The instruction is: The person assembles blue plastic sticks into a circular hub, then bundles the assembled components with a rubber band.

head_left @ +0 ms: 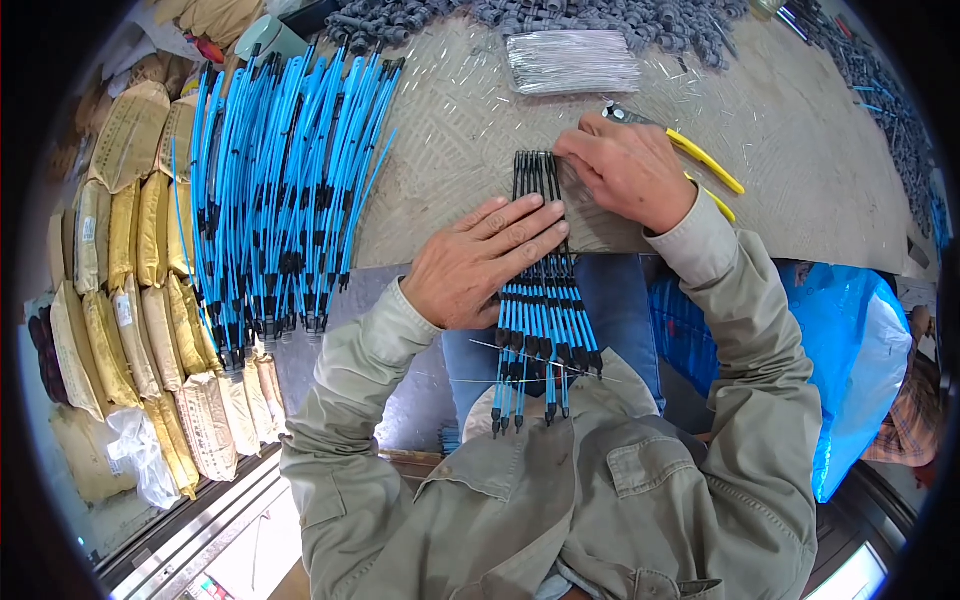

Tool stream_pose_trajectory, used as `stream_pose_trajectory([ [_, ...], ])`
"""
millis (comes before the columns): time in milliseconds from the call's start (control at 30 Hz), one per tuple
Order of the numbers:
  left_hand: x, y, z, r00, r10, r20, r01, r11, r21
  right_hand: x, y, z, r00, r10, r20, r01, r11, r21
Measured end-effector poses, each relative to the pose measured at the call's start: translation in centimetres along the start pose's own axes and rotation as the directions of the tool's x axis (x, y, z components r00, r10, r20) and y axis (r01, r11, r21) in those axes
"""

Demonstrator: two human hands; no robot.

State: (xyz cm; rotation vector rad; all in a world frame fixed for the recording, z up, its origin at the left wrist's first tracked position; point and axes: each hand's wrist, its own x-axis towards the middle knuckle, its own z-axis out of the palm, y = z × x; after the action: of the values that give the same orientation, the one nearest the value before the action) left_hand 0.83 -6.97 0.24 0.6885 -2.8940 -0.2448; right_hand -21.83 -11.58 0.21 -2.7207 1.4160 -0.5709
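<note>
A row of thin blue rods with black sleeves and black tips (545, 308) lies side by side, running from the table edge down over my lap. My left hand (475, 262) rests flat across the row, its fingers stretched out over the black upper part. At the far end of the row, my right hand (632, 172) is closed in a pinch beside the black tips. Whatever sits between its fingertips is hidden. Pliers with yellow handles (708, 160) lie just beyond the right hand, partly covered by it. Thin wires cross the rods' lower ends.
A large bunch of similar blue rods (290, 170) lies to the left. A stack of thin pale pins (572, 62) and heaps of grey plastic fittings (610, 22) are at the back. Yellow-brown packages (125, 235) fill the far left; a blue plastic bag (850, 350) stands right.
</note>
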Motion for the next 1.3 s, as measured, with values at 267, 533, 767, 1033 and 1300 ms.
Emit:
stream_pose_trajectory([
  [267, 0.0, -0.1, 0.3, 0.999, 0.015, -0.043, -0.018, 0.998, -0.061, 0.0, 0.3, 0.4, 0.98, -0.069, -0.189, 0.096, 0.986, 0.136],
  [533, -0.2, 0.4, 0.5, 0.997, -0.004, -0.076, 0.0, 0.999, -0.05, -0.4, 0.9, 0.2, 0.971, -0.235, -0.049, 0.221, 0.954, -0.205],
  [767, 0.4, 0.2, 0.1, 0.98, 0.06, -0.191, -0.094, 0.98, -0.174, -6.3, -6.4, -14.1, 0.993, 0.086, -0.082, 0.04, 0.409, 0.911],
  [1033, -0.4, 0.8, 2.8, 0.94, -0.029, -0.341, -0.018, 0.991, -0.131, -7.8, -14.1, -11.7, 0.945, -0.309, -0.102, 0.295, 0.946, -0.134],
  [1300, -1.0, 1.4, 2.4, 0.941, -0.237, -0.242, 0.198, 0.965, -0.175, -7.9, -15.3, -9.9, 0.954, -0.274, -0.118, 0.212, 0.901, -0.378],
])
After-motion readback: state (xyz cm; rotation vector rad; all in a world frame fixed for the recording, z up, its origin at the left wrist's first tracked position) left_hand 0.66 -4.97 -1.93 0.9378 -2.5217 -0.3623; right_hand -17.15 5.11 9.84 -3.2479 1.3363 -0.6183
